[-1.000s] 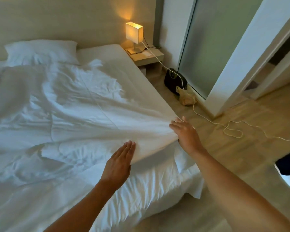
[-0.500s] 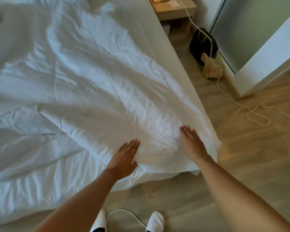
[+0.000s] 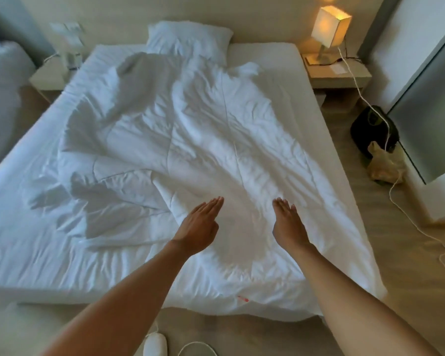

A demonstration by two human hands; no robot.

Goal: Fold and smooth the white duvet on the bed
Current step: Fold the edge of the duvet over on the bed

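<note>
Duvet [image 3: 190,140] sprawls crumpled along the bed [image 3: 303,98], its long axis running straight ahead of both hands toward the pillow [image 3: 190,37]. Left hand [image 3: 198,227] and right hand [image 3: 288,227], flat, fingers extended, gripping nothing, sit level over its near end, seemingly touching; the wrinkles lie ahead and leftward.

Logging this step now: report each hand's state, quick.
Left hand: open, fingers straight, flat over the white duvet, holding nothing.
Right hand: open, flat over the same duvet, holding nothing.
</note>
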